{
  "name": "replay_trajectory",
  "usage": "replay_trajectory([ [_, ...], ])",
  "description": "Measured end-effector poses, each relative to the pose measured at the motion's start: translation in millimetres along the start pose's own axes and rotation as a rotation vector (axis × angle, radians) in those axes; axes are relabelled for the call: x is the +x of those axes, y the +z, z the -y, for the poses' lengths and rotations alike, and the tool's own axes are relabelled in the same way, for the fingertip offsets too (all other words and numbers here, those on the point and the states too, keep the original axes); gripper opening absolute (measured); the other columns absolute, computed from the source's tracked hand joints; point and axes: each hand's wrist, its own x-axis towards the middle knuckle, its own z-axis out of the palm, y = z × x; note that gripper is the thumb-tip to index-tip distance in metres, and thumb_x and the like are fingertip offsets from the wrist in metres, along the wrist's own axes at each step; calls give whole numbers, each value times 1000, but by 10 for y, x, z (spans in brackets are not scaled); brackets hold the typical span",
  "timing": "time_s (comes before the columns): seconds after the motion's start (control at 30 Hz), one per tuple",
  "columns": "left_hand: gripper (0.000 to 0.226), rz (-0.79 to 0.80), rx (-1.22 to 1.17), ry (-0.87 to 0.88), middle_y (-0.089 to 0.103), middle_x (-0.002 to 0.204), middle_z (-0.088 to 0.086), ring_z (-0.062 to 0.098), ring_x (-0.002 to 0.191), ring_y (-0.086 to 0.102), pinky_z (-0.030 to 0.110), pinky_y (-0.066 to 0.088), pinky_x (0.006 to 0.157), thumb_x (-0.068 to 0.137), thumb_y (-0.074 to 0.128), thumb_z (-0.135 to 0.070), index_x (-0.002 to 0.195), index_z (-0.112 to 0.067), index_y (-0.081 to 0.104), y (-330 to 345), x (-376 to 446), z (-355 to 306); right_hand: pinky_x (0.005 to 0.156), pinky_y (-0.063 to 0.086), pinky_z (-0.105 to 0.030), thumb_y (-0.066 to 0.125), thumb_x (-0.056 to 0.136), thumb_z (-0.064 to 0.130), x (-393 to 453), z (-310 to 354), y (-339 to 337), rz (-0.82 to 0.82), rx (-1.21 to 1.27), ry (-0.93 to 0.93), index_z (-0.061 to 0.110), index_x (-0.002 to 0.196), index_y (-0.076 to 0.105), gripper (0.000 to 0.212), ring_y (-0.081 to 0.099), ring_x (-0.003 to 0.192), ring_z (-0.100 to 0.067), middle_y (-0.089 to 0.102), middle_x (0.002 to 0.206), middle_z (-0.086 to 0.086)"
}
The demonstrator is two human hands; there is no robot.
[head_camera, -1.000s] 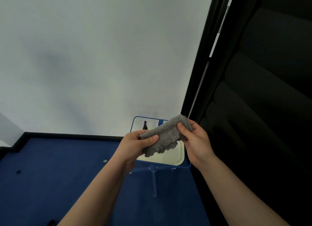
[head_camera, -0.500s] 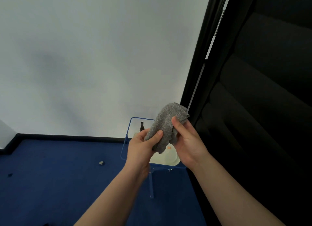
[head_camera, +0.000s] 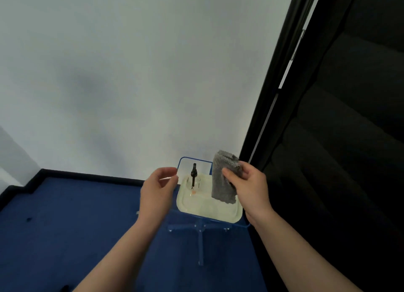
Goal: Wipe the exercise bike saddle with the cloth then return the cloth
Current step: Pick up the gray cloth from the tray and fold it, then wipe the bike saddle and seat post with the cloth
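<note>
A folded grey cloth (head_camera: 221, 182) hangs upright from my right hand (head_camera: 247, 189), which pinches its upper right edge between thumb and fingers. It hangs above a cream tray (head_camera: 207, 208) on a small clear blue-edged stand (head_camera: 201, 243). My left hand (head_camera: 158, 189) is just left of the tray, fingers curled and apart, holding nothing. The exercise bike saddle is out of view.
A dark slim bottle-like object (head_camera: 193, 175) stands at the back of the tray. A white wall (head_camera: 131, 73) fills the upper view. Blue carpet (head_camera: 65, 226) covers the floor. A black frame and dark stepped surface (head_camera: 338, 160) rise on the right.
My left hand let go of the cloth and drew away to the left. My right hand now holds the folded cloth alone, turned upright above the tray.
</note>
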Motion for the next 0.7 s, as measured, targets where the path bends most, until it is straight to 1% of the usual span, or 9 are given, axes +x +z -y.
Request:
replay_trajectory([
  [0.1, 20, -30, 173, 49, 64, 102, -18, -1, 94, 60, 23, 48, 75, 88, 58, -25, 107, -30, 62, -251, -17, 21, 77, 58, -38, 70, 85, 16, 29, -21, 59, -1, -112, -40, 19, 92, 71, 8, 71, 85, -14, 75, 89, 2],
  [0.2, 25, -68, 365, 67, 60, 110, -16, 2, 102, 57, 31, 47, 88, 90, 55, -30, 114, -28, 60, -476, -95, 107, 81, 57, -45, 71, 83, 24, 62, -96, 122, 27, -218, -40, 20, 95, 71, 12, 69, 84, -12, 74, 88, 7],
  [0.3, 28, -128, 494, 5, 57, 118, -12, 2, 100, 55, 32, 47, 88, 91, 52, -34, 118, -27, 57, -643, -268, 237, 83, 56, -49, 71, 82, 28, 65, -212, 220, 125, -267, -13, 21, 97, 71, 16, 69, 87, -14, 74, 91, 7],
  [0.37, 30, -184, 544, -62, 55, 123, -9, 1, 91, 55, 31, 47, 85, 92, 51, -35, 120, -26, 56, -711, -455, 355, 84, 55, -48, 69, 84, 28, 8, -293, 297, 230, -292, -6, 24, 92, 70, 9, 68, 88, -14, 73, 89, 8],
  [0.4, 31, -215, 556, -100, 55, 125, -7, 4, 94, 56, 31, 47, 85, 92, 51, -35, 121, -26, 55, -735, -575, 420, 85, 55, -47, 69, 85, 27, -35, -332, 330, 285, -313, -12, 26, 88, 68, 3, 67, 87, -14, 72, 87, 9],
  [0.47, 33, -284, 571, -185, 55, 128, -5, 12, 107, 56, 31, 46, 86, 92, 51, -37, 122, -24, 55, -772, -864, 560, 84, 55, -45, 68, 85, 25, -149, -402, 384, 392, -372, -38, 29, 82, 65, 7, 66, 86, -14, 70, 85, 10],
  [0.53, 35, -353, 577, -286, 55, 127, -3, 16, 111, 55, 33, 46, 89, 91, 51, -38, 123, -23, 55, -811, -1215, 688, 83, 55, -43, 68, 85, 25, -303, -476, 436, 518, -415, -68, 25, 84, 67, 2, 66, 85, -15, 71, 84, 8],
  [0.6, 36, -422, 581, -367, 56, 125, -2, 18, 110, 56, 36, 46, 93, 90, 52, -38, 122, -22, 55, -858, -1585, 798, 81, 54, -40, 68, 85, 25, -484, -535, 512, 619, -438, -108, 22, 93, 69, 8, 66, 87, -15, 71, 87, 7],
  [0.7, 33, -538, 568, -460, 58, 122, -2, 20, 109, 57, 37, 47, 91, 89, 53, -37, 119, -22, 57, -970, -2192, 906, 78, 53, -35, 68, 85, 26, -867, -630, 645, 763, -455, -159, 26, 93, 67, 8, 65, 87, -13, 70, 88, 9],
])
